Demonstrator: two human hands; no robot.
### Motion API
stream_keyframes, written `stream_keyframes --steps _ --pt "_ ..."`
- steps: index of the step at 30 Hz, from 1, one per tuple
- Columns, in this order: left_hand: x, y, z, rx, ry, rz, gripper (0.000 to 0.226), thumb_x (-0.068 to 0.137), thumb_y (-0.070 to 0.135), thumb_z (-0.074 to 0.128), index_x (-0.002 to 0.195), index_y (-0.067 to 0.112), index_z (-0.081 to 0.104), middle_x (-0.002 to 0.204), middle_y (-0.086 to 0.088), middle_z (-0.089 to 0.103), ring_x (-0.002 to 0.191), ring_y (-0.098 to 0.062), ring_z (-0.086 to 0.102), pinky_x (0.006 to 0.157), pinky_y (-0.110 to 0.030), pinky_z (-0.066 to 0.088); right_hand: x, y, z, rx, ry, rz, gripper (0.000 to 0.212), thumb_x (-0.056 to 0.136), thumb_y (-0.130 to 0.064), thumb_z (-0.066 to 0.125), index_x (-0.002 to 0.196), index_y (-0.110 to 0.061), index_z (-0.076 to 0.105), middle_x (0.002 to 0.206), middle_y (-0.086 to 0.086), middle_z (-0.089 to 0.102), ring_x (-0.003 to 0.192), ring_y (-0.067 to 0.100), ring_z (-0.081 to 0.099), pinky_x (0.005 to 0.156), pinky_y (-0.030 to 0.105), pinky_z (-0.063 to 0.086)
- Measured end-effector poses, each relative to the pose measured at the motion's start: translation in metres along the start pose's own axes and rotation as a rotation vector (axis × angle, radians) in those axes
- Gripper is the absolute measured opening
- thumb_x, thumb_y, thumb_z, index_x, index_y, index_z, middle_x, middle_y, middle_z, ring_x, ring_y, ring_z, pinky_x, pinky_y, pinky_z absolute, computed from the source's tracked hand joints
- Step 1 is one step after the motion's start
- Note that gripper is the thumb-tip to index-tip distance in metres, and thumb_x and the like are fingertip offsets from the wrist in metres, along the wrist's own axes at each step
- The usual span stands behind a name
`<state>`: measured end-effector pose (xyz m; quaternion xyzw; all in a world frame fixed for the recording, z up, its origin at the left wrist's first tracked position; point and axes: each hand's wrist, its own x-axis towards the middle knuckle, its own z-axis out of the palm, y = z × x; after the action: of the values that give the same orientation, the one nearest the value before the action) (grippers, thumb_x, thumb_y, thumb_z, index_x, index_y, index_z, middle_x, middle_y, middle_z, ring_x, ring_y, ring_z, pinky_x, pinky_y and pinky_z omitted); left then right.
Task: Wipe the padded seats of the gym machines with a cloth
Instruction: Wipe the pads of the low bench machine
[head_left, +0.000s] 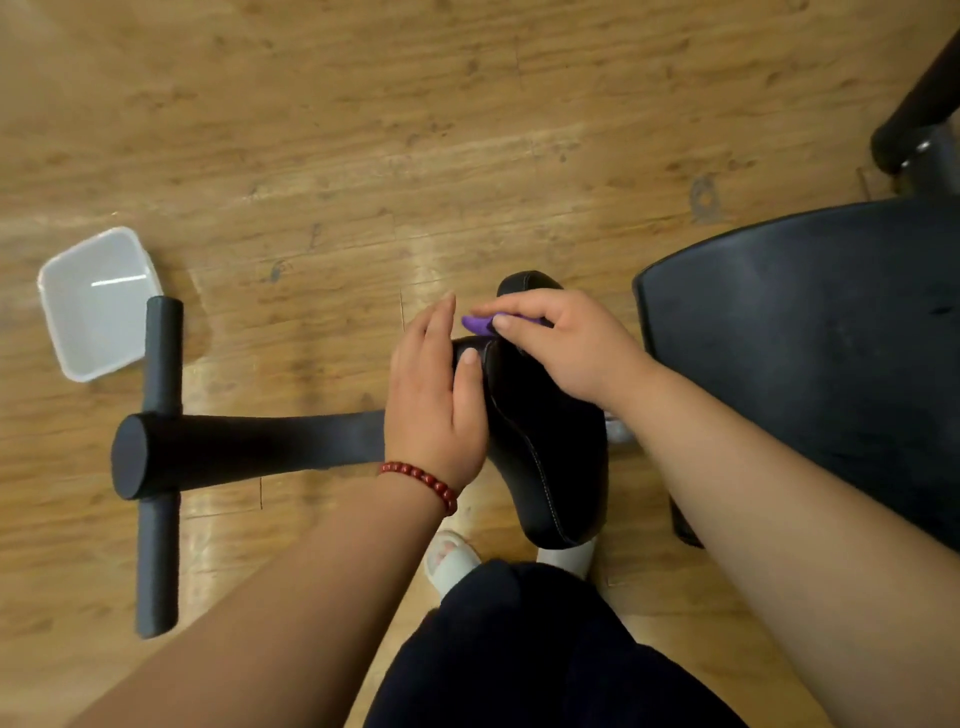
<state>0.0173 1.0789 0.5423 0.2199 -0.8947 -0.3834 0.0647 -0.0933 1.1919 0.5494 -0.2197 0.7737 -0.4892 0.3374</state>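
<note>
A black padded saddle seat (553, 447) with white stitching stands in the middle of the head view. My right hand (561, 345) holds a purple cloth (479, 325) against the seat's narrow front part; most of the cloth is hidden under the fingers. My left hand (439, 400), with a red bead bracelet on the wrist, lies with straight fingers against the seat's left side, thumb on the top of the pad. A larger black padded seat (810, 343) lies to the right.
A black machine frame with a T-shaped foot bar (156, 452) stretches left across the wooden floor. A clear plastic tub (96, 301) sits on the floor at the left. Another black machine part (919, 124) is at the top right. My legs and white slippers are below.
</note>
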Motion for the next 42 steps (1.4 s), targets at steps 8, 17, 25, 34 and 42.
stream_keyframes --steps 8,17,25,34,42 --pt "0.001 0.005 -0.005 -0.171 -0.051 -0.185 0.064 0.091 0.035 0.038 0.152 0.019 0.023 0.155 0.005 0.027 0.142 -0.004 0.020 0.113 -0.018 0.017 0.004 -0.006 -0.005 -0.056 -0.144 -0.057 0.026 0.099 -0.015 0.052 0.114 -0.030 0.066 0.105 -0.028 0.061 0.104 -0.019 0.052 0.088 -0.001 0.034" --pt "0.018 0.002 -0.019 -0.218 -0.230 -0.174 0.071 0.086 0.038 0.039 0.153 0.023 0.020 0.154 0.008 0.026 0.134 0.007 0.017 0.107 -0.009 0.013 0.026 -0.014 -0.006 -0.029 -0.245 0.073 0.023 0.097 -0.015 0.056 0.099 -0.031 0.072 0.102 -0.015 0.072 0.103 -0.007 0.061 0.096 0.015 0.044" --pt "0.027 -0.001 -0.025 -0.286 -0.305 -0.180 0.063 0.097 0.025 0.051 0.153 0.024 0.021 0.151 0.013 0.027 0.131 0.011 0.016 0.106 -0.013 0.015 0.048 0.000 -0.009 -0.316 -0.275 0.166 0.020 0.095 -0.019 0.059 0.107 -0.025 0.073 0.114 -0.007 0.070 0.112 0.005 0.059 0.105 0.033 0.043" --pt "0.040 0.006 -0.025 -0.229 -0.379 -0.222 0.059 0.097 0.034 0.048 0.151 0.021 0.028 0.154 0.005 0.032 0.141 -0.007 0.026 0.109 -0.020 0.022 0.033 -0.008 -0.007 -0.047 -0.225 0.191 0.024 0.095 -0.013 0.058 0.093 -0.031 0.073 0.098 -0.013 0.073 0.102 -0.001 0.063 0.096 0.021 0.046" --pt "0.049 0.015 -0.030 -0.241 -0.382 -0.296 0.050 0.094 0.029 0.050 0.143 0.018 0.042 0.133 0.011 0.045 0.131 -0.008 0.036 0.101 -0.019 0.028 0.058 0.010 -0.002 -0.281 -0.214 0.253 0.021 0.094 -0.015 0.059 0.106 -0.025 0.073 0.133 0.000 0.061 0.134 0.003 0.040 0.113 0.030 0.031"
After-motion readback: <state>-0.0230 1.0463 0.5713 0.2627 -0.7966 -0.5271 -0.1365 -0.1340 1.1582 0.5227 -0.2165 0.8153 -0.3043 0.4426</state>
